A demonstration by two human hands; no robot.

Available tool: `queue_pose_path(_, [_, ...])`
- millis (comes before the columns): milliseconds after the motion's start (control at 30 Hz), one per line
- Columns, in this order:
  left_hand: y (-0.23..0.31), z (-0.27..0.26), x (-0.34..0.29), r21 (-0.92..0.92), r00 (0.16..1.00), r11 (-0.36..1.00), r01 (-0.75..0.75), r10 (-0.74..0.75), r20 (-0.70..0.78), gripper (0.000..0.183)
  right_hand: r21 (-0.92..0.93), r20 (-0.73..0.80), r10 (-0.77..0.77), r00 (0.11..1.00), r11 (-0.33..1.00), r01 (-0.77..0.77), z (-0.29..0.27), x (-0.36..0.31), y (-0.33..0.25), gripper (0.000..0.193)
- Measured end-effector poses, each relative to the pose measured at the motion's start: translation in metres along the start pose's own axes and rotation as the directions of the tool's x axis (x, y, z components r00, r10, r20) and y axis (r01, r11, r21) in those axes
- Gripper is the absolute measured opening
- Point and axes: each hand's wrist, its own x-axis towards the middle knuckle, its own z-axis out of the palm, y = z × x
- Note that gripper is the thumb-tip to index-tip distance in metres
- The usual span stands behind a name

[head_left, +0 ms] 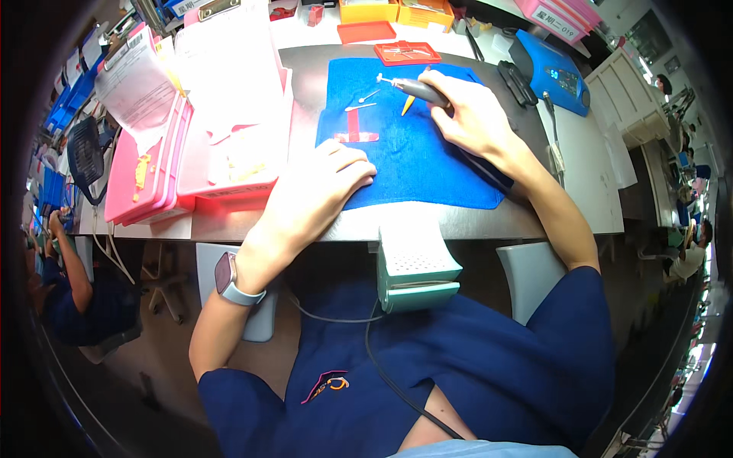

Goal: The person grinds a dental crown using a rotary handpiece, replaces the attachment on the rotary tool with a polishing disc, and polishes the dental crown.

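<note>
In the head view, 2 bare hands are working over 1 blue cloth (427,168) on the bench. The right hand (469,111), at the right, is holding 1 dark handpiece (424,91) in a narrow grip, its thin tip pointing left. 1 orange pointed stick (408,105) is showing beneath it; whether the fingers are touching it, I cannot tell. The left hand (328,179) is resting with fingers curled at the cloth's near left edge; whether it is gripping anything, I cannot tell. Just beyond it, 1 red T-shaped strip (353,128) is lying on the cloth, with 2 small slender pieces (360,108) farther off.

At the far edge, 1 red tray (418,53) is holding small pieces, 1 flat red lid (366,31) is lying to its left, and 2 orange bins (369,11) are standing behind. At the far right, 1 blue control box (551,74) is showing a lit display.
</note>
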Motion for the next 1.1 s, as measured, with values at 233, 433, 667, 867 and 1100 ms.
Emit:
queue_pose_path(233, [-0.004, 0.005, 0.002, -0.014, 0.998, 1.000, -0.026, 0.025, -0.066, 0.021, -0.016, 0.077, 0.012, 0.997, 1.000, -0.011, -0.017, 0.002, 0.010, 0.030])
queue_pose_path(433, [0.016, -0.006, 0.011, -0.565, 0.930, 0.786, 0.252, -0.358, -0.083, 0.012, -0.199, 0.061, -0.154, 0.986, 0.966, 0.163, -0.021, 0.008, 0.029, 0.040])
queue_pose_path(667, [0.025, -0.002, 0.016, -0.894, 0.796, 0.063, 0.444, -0.485, 0.361, 0.034, -0.433, -0.294, -0.236, 0.926, 0.897, 0.091, -0.023, 0.047, 0.011, 0.017])
queue_pose_path(867, [0.023, -0.003, 0.002, -0.919, 0.761, 0.085, 0.384, -0.592, 0.264, 0.027, -0.108, -0.145, -0.254, 0.956, 0.965, 0.240, -0.023, 0.006, -0.050, 0.015])
queue_pose_path(1100, [0.031, 0.006, -0.001, -0.927, 0.753, 0.112, 0.359, -0.622, 0.216, 0.018, 0.069, -0.118, -0.246, 0.962, 0.965, 0.255, -0.007, -0.017, -0.055, 0.017])
